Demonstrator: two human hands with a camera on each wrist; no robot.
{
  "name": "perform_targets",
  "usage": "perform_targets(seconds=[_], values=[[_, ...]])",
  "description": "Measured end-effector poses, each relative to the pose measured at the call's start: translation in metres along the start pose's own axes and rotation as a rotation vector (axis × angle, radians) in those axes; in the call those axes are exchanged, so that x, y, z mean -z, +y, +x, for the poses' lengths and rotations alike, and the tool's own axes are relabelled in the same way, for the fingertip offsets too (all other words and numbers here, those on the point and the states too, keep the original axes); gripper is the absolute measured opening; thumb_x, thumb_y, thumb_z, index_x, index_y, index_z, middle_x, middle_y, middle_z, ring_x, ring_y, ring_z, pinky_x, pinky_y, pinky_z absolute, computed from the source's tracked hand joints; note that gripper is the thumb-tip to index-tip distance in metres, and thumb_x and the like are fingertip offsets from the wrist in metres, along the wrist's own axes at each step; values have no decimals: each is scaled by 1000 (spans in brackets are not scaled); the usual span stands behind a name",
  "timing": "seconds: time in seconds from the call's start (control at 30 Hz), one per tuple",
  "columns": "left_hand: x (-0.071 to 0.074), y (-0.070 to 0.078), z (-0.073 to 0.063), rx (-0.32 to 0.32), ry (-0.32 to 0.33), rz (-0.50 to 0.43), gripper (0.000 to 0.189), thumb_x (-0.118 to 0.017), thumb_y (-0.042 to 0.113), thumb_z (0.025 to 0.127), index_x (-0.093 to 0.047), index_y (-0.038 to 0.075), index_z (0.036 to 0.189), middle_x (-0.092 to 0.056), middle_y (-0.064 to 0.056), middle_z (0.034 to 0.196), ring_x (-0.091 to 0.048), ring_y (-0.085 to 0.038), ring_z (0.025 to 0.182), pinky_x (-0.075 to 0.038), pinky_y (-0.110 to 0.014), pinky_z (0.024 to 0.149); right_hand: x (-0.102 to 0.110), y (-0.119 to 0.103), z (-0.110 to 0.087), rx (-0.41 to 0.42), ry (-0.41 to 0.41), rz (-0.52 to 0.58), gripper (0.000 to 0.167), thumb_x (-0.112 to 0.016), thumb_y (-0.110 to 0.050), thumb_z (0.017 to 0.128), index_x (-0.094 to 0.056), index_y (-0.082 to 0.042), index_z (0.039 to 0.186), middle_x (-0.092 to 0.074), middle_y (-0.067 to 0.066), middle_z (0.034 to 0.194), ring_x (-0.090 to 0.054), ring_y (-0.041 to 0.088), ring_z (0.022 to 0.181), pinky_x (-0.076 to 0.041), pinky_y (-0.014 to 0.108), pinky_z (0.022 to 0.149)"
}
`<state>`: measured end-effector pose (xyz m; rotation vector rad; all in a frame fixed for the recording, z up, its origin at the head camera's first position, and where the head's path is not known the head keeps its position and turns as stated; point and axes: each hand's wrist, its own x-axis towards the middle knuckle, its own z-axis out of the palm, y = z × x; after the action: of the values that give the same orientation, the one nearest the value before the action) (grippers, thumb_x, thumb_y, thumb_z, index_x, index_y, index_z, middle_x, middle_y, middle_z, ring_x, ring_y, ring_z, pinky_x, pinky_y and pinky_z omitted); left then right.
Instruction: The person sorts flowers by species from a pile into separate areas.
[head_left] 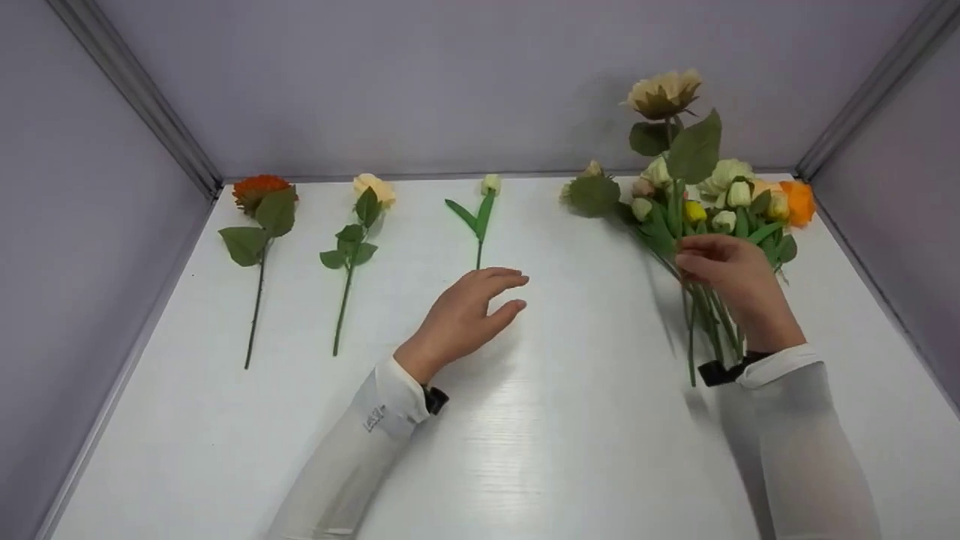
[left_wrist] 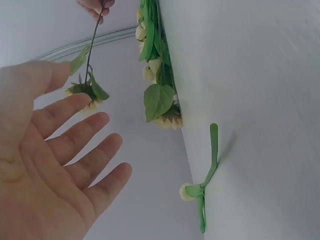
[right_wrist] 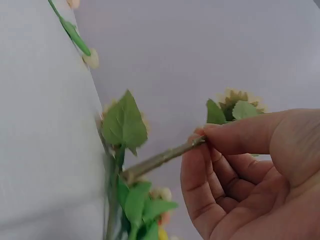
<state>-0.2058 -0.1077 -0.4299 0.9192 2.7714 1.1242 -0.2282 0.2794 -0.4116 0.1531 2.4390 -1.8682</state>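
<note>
Right hand (head_left: 733, 276) pinching cream, round-headed, long-stemmed leafy flower (head_left: 663, 96) over mixed, green-stemmed bouquet (head_left: 739, 195), contact kinda unclear. Left hand (head_left: 466, 311) empty, loose, left of bouquet.

Glossy white tabletop (head_left: 570, 427) meets a plain lilac-grey back wall (head_left: 420, 82), with a left side wall (head_left: 67, 195) and right side wall (head_left: 900, 165) flanking it, a grey metal strip (head_left: 142, 97) running up each rear corner
</note>
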Motion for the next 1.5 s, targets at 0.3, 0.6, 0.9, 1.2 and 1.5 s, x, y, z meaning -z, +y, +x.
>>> perform_targets(seconds=[0.3, 0.6, 0.9, 1.2, 1.5], values=[[-10, 10, 24, 175, 170, -690, 25, -70, 36, 99, -77, 22, 119, -74, 6, 115, -68, -15, 107, -54, -34, 95, -86, -8, -24, 73, -192, 181, 43, -81, -19, 92, -67, 7, 124, -71, 14, 115, -70, 28, 98, -58, 35, 87], [-22, 12, 35, 232, 237, -904, 25, -75, 26, 96, -77, 6, 111, -75, -7, 105, -68, -22, 98, -57, -36, 90, -136, -5, -42, 79, -310, 80, 36, -81, -20, 90, -73, 2, 117, -75, 11, 103, -72, 24, 89, -58, 36, 84], [-21, 14, 33, 269, 259, -987, 22, -74, 22, 97, -72, 4, 110, -73, -10, 103, -67, -35, 101, -58, -38, 88, -144, -4, -43, 80, -320, 64, 31, -82, -20, 89, -75, -2, 114, -76, 11, 101, -72, 23, 88, -58, 35, 84], [-17, 13, 31, 267, 284, -989, 22, -73, 22, 98, -72, 4, 109, -72, -10, 101, -67, -34, 98, -59, -38, 87, -149, -7, -44, 76, -332, 58, 31, -82, -21, 89, -75, -3, 114, -75, 13, 102, -72, 23, 87, -59, 35, 82], [10, -3, 22, 245, 362, -980, 25, -69, 21, 101, -69, 0, 116, -70, -18, 106, -71, -27, 95, -59, -39, 87, -149, -7, -40, 69, -358, 57, 28, -76, -24, 95, -75, -5, 116, -73, 19, 107, -69, 41, 99, -58, 40, 88]])
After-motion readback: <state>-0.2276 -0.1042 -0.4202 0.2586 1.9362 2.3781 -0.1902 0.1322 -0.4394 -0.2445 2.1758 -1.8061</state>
